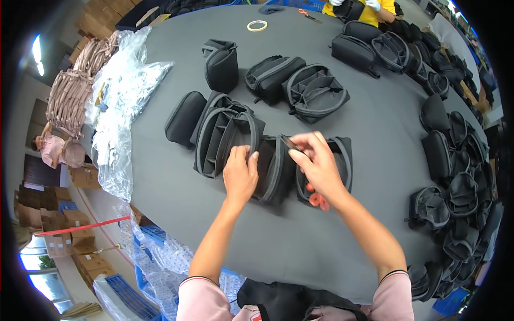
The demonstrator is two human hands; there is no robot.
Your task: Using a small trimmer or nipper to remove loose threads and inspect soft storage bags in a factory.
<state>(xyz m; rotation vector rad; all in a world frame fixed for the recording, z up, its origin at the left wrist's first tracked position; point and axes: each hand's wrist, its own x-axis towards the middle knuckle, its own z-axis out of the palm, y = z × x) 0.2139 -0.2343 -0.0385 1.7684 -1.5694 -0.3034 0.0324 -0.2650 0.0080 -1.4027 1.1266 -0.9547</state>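
Note:
My right hand (317, 165) is closed round a pair of scissors (318, 200), red-orange handles hanging below the palm. Their dark tips poke out past my thumb and forefinger, by the top rim of an unzipped black bag (276, 170). My left hand (241, 174) has its bent fingers at the near edge of a black divided bag (210, 140), close beside the unzipped one; what the fingertips pinch is partly hidden. Under my right wrist another open black bag (344, 155) lies partly covered.
Farther off on the grey table (160, 176) are an upright black bag (221, 67), a second divided bag (317, 93), a tape roll (257, 25) and other scissors (308, 15). Several black bags (463, 192) line the right edge. Clear plastic (120, 101) drapes the left edge. A gloved co-worker (367, 12) stands opposite.

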